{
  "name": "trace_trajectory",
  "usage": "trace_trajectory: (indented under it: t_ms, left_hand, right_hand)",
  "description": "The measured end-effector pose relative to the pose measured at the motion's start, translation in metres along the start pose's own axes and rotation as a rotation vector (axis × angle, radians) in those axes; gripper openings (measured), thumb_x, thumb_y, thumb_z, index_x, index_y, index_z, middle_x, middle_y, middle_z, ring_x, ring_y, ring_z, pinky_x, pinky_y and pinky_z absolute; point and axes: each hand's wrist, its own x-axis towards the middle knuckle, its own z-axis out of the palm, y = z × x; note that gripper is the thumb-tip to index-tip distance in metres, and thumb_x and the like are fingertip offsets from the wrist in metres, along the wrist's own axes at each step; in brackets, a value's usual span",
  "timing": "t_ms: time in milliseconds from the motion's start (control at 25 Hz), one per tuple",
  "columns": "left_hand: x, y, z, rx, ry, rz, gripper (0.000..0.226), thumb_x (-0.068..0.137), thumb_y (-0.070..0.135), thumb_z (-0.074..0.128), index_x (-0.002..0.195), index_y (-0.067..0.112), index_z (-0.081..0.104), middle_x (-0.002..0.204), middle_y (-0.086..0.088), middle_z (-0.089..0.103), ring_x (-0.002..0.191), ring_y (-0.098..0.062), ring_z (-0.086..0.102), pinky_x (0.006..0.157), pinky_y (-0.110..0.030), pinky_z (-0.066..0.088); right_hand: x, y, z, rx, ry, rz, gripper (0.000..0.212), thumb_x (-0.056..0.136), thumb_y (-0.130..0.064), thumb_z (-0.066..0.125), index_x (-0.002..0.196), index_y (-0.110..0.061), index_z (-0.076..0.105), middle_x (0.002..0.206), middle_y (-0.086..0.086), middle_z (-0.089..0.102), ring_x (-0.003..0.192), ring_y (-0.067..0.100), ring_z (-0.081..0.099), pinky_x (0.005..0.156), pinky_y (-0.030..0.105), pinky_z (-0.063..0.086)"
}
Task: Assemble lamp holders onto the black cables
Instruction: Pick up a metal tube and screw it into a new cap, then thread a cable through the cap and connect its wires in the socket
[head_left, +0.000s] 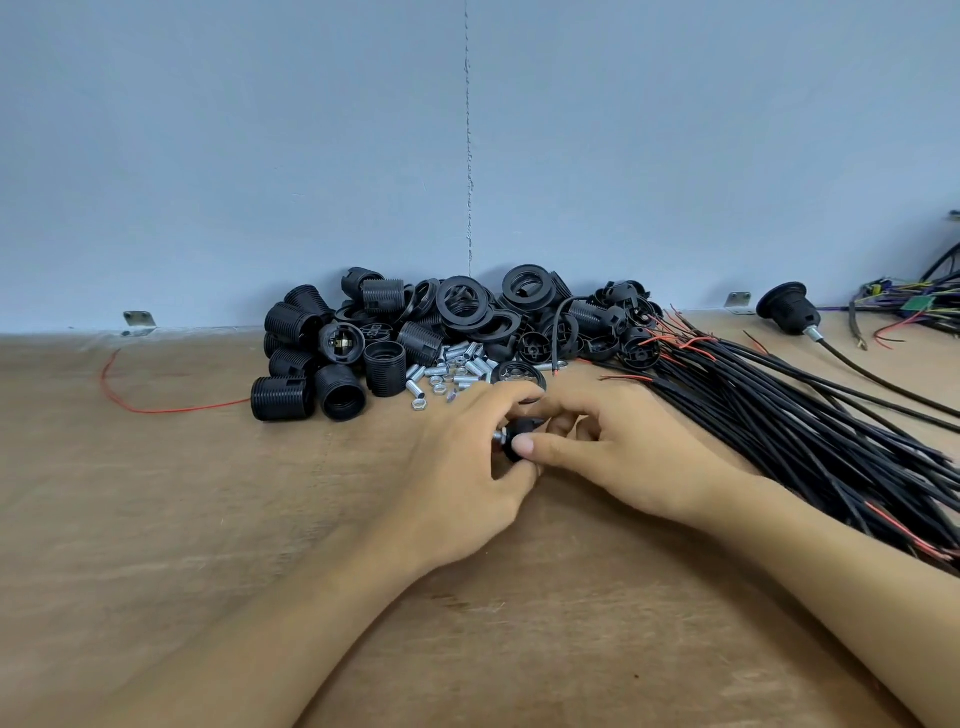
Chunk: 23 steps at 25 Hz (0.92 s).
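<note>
Threading now | left hand grip pinches metal tube | right hand grip clasps black cap | tip: keep threads square, twist gently.

Both hands meet mid-table: left hand and right hand pinch small black holder part; black cables right, holder pile behind.

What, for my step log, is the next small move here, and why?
Probably screw the tube into the cap until seated: the left hand pinches the tube's bare end, the right hand grips the cap, and part of the tube shows outside it. The cables lie to the right, none in hand.
</note>
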Motion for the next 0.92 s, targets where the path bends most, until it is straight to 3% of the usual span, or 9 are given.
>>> trace_trajectory:
  t_ms: [160, 280, 360, 480, 640, 800, 920]
  left_hand:
    - [0.002, -0.002, 0.0, -0.009, 0.066, -0.04, 0.047, 0.081, 0.02, 0.082, 0.124, 0.029, 0.066, 0.109, 0.021, 0.062, 0.098, 0.011, 0.054, 0.085, -0.001, 0.034]
    - [0.001, -0.004, 0.0, -0.018, 0.081, -0.066, 0.042, 0.08, 0.025, 0.085, 0.119, 0.029, 0.07, 0.107, 0.022, 0.06, 0.097, 0.016, 0.052, 0.084, 0.0, 0.035]
    - [0.001, -0.004, 0.001, -0.016, 0.067, -0.071, 0.038, 0.08, 0.026, 0.085, 0.116, 0.029, 0.072, 0.107, 0.021, 0.061, 0.097, 0.015, 0.053, 0.084, 0.0, 0.035]
    - [0.002, -0.004, 0.0, -0.025, 0.048, -0.082, 0.037, 0.08, 0.028, 0.084, 0.115, 0.03, 0.072, 0.107, 0.024, 0.06, 0.099, 0.016, 0.052, 0.084, 0.0, 0.036]
    - [0.001, -0.003, 0.0, -0.02, 0.035, -0.09, 0.037, 0.081, 0.03, 0.084, 0.116, 0.031, 0.072, 0.109, 0.022, 0.061, 0.1, 0.013, 0.054, 0.084, -0.001, 0.038]
    - [0.001, -0.003, 0.001, -0.026, 0.027, -0.091, 0.038, 0.081, 0.029, 0.083, 0.116, 0.032, 0.071, 0.109, 0.022, 0.062, 0.101, 0.01, 0.054, 0.086, -0.006, 0.041]
    - [0.001, -0.003, 0.002, -0.036, 0.036, -0.103, 0.037, 0.081, 0.03, 0.083, 0.115, 0.034, 0.07, 0.105, 0.023, 0.062, 0.101, 0.009, 0.055, 0.085, -0.009, 0.044]
  right_hand:
    - [-0.001, 0.0, -0.004, -0.115, 0.078, -0.023, 0.034, 0.095, -0.055, 0.051, 0.096, -0.028, 0.071, 0.081, -0.008, 0.066, 0.077, 0.011, 0.061, 0.072, 0.04, 0.051]
    - [0.002, 0.008, -0.011, -0.331, 0.278, 0.165, 0.02, 0.096, -0.046, 0.052, 0.095, -0.032, 0.065, 0.077, -0.015, 0.062, 0.075, 0.01, 0.06, 0.066, 0.032, 0.043]
    - [0.004, 0.015, -0.021, -0.527, 0.373, 0.296, 0.009, 0.094, -0.034, 0.054, 0.099, -0.031, 0.06, 0.092, -0.013, 0.062, 0.089, 0.021, 0.061, 0.069, 0.032, 0.037]
    - [0.005, 0.03, -0.034, -0.813, 0.403, 0.439, 0.032, 0.085, -0.013, 0.053, 0.117, -0.014, 0.057, 0.119, 0.013, 0.055, 0.111, 0.037, 0.051, 0.085, 0.043, 0.037]
    - [0.005, 0.044, -0.046, -0.93, 0.393, 0.574, 0.046, 0.075, -0.008, 0.057, 0.121, -0.002, 0.052, 0.123, 0.02, 0.053, 0.116, 0.039, 0.044, 0.091, 0.047, 0.035]
    - [0.007, 0.044, -0.048, -0.87, 0.471, 0.466, 0.04, 0.08, -0.003, 0.056, 0.118, -0.011, 0.059, 0.119, 0.015, 0.061, 0.113, 0.038, 0.048, 0.09, 0.045, 0.033]
    - [0.009, 0.031, -0.044, -0.73, 0.683, 0.183, 0.023, 0.092, -0.006, 0.057, 0.112, -0.015, 0.065, 0.108, 0.01, 0.065, 0.101, 0.037, 0.056, 0.082, 0.044, 0.041]
